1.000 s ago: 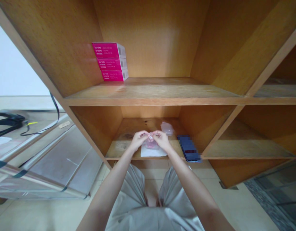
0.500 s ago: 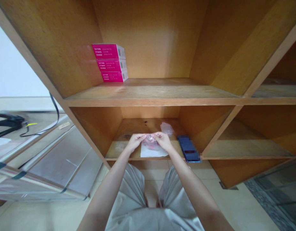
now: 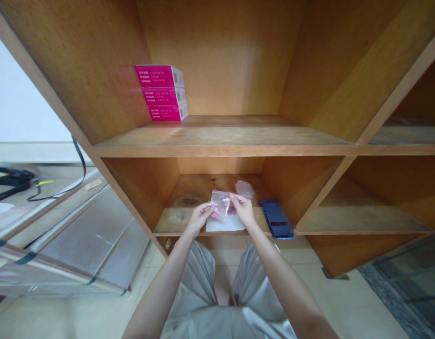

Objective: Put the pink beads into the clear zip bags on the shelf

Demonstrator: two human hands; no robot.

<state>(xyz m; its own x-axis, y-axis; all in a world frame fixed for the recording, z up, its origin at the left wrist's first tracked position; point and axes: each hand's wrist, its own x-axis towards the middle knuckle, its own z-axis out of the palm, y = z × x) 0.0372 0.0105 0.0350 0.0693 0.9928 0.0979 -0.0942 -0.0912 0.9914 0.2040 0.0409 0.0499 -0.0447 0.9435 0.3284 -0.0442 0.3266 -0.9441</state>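
Note:
Both my hands pinch a transparent zip bag with pink contents, holding it upright above the lower shelf. My left hand grips its lower left side, and my right hand grips its right edge. Beneath the bag lies a white paper sheet. A second transparent plastic bag lies flat just beyond my right hand. To the right of that hand rests a dark blue phone, apart from it.
Several magenta boxes stand stacked on the upper wooden shelf. Wooden partitions flank the lower compartment. A plastic-wrapped flat package and black straps lie to the left, beyond the shelf unit.
My hands have moved apart, and the bag, bunched between my fingers before, now hangs spread open and upright, showing its pink contents. The view has shifted slightly.

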